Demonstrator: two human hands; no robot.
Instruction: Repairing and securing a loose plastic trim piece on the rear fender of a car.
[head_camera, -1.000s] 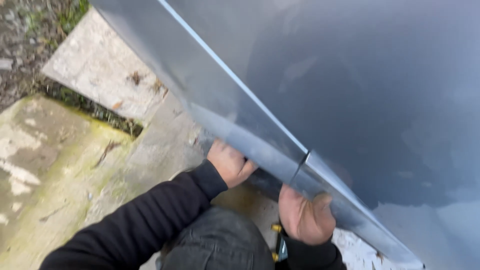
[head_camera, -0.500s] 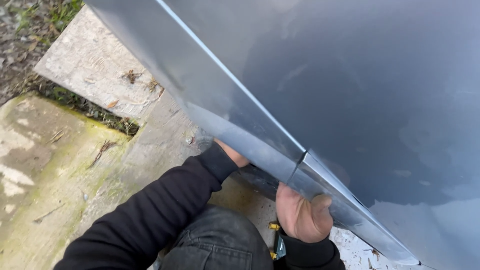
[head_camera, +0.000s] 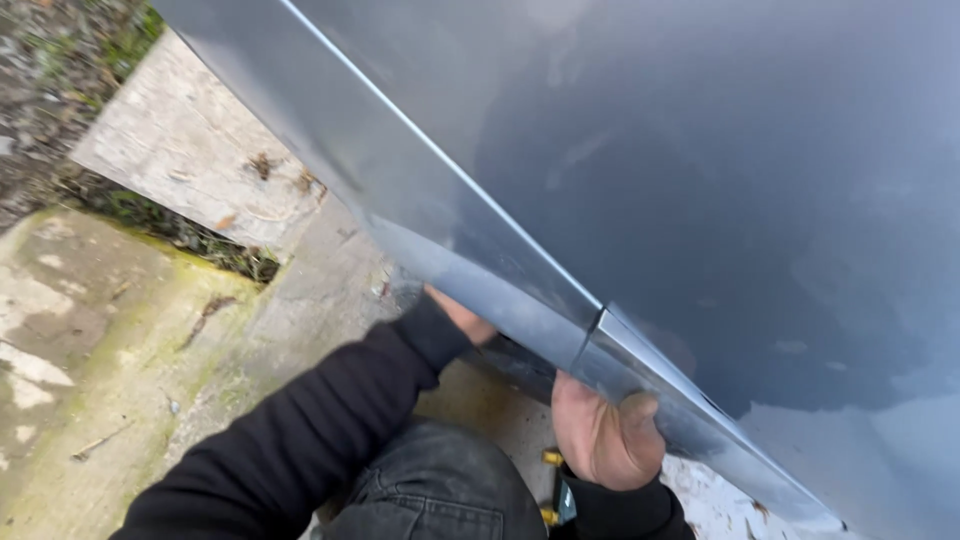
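Right grip (head_camera: 605, 435) curled round lower edge of glossy grey-blue panel (head_camera: 640, 150); left grip (head_camera: 458, 315) half-hidden beneath, closure unclear.

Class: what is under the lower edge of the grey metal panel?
The left hand reaches under the grey metal panel; its fingers are hidden. The right hand grips the edge.

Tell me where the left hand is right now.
In the head view, the left hand is near centre, mostly hidden beneath the lower edge of the grey metal panel, left of the right hand.
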